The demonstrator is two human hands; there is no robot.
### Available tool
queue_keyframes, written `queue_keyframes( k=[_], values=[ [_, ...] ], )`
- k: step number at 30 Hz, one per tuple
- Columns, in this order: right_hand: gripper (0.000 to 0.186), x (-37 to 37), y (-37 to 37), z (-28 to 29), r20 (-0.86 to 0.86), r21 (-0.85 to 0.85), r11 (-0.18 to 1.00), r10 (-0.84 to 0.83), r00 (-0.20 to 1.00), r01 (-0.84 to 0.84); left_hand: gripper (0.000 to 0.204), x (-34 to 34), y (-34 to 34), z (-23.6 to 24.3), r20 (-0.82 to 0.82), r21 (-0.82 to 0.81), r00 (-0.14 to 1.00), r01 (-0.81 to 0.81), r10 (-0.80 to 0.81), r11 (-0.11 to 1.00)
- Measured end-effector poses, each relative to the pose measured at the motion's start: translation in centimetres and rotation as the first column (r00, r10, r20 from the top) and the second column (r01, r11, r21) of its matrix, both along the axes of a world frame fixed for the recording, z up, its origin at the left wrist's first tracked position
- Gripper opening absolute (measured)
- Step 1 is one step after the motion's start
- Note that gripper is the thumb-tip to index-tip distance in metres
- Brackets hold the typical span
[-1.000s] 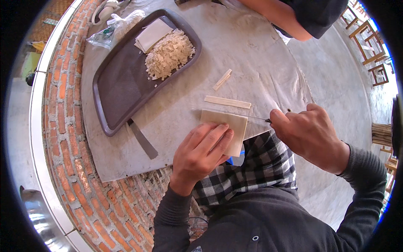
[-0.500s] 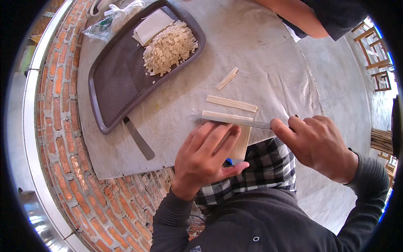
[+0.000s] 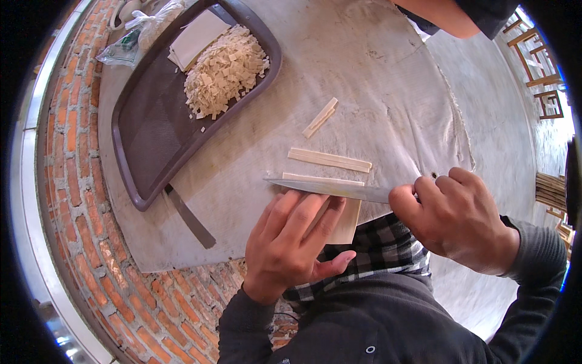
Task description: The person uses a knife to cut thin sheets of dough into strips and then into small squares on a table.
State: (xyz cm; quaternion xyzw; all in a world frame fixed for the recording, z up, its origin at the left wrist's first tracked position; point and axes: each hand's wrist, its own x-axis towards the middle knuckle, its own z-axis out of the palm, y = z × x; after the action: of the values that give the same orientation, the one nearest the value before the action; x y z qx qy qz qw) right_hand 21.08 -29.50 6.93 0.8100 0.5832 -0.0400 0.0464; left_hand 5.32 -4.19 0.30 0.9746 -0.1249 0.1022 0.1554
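Note:
My left hand (image 3: 295, 242) presses flat on a pale tan sheet (image 3: 347, 221) at the near edge of a grey cloth-covered slab (image 3: 388, 79). My right hand (image 3: 456, 218) grips a knife (image 3: 330, 188) whose blade lies across the sheet's far edge, just beyond my fingertips. A cut strip (image 3: 323, 178) lies right behind the blade. Two more pale strips (image 3: 330, 160) (image 3: 320, 117) lie farther out on the cloth.
A dark oblong tray (image 3: 145, 139) at the left holds a heap of small pale cut pieces (image 3: 223, 70) and a flat white slab (image 3: 195, 37). A dark flat tool (image 3: 189, 216) lies by the tray. Another person's arm (image 3: 442, 15) reaches in at the top. Brick edging (image 3: 79, 200) curves along the left.
The knife has come down across the sheet and a strip is cut off. My left hand has slid back toward me, fingers flatter on the sheet.

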Motion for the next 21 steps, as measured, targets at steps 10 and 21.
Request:
queue_keyframes(
  k=[10,21],
  values=[
    [0.025,0.4,0.6,0.2,-0.096,-0.047,0.998,-0.042,0.994,0.037,0.072,0.1,-0.1,-0.1,0.006,0.011,1.000,-0.010,0.010,1.000],
    [0.030,0.6,1.2,0.4,-0.139,-0.070,0.997,-0.047,0.989,0.038,0.068,0.2,-0.1,0.4,-0.008,0.011,1.000,-0.018,0.018,1.000]
  ],
)
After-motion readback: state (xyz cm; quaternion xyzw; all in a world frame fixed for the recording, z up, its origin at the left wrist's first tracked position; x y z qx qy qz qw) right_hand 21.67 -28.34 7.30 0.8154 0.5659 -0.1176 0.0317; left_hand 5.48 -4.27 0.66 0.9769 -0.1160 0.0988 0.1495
